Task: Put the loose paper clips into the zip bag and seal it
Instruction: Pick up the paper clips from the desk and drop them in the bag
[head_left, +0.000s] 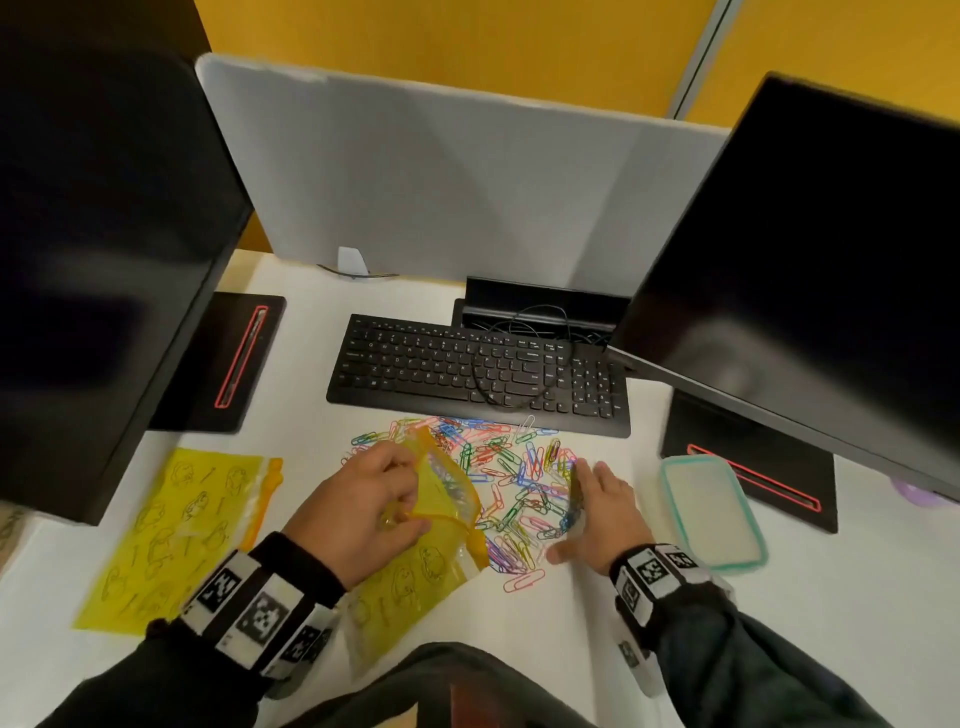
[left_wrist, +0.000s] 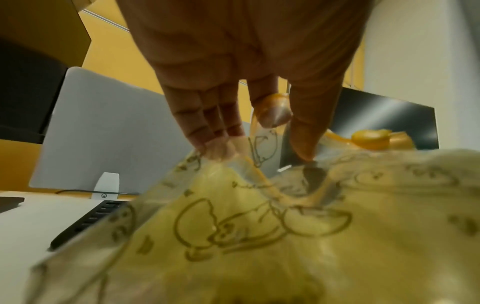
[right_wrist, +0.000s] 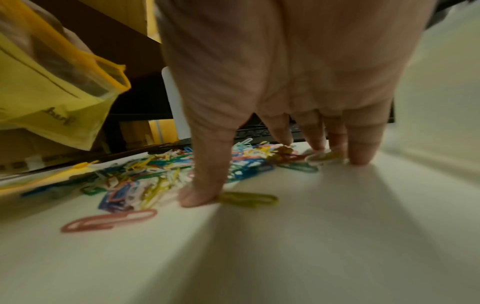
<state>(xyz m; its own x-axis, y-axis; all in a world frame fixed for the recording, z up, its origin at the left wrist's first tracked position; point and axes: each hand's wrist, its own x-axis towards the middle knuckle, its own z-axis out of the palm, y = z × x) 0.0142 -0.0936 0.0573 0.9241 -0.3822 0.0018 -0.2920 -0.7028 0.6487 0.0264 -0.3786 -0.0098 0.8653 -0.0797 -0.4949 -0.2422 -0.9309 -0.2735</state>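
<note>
I note the zip bag (head_left: 447, 493) as thin, glossy, see-through yellow plastic with a thicker orange zip strip. Paper clips (head_left: 511, 480) at its 3 o'clock look colour-coated and smooth. Desk (head_left: 571, 649) reads matt white. At 12 o'clock, keyboard (head_left: 478, 371) is matt black plastic; monitor (head_left: 810, 249) screen glossy.

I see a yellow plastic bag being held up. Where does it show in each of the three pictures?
Head: zip bag at centre, pinched by the left hand.
Left wrist: it fills the lower half.
Right wrist: upper left corner.
Shared landmark: the black keyboard.
</note>
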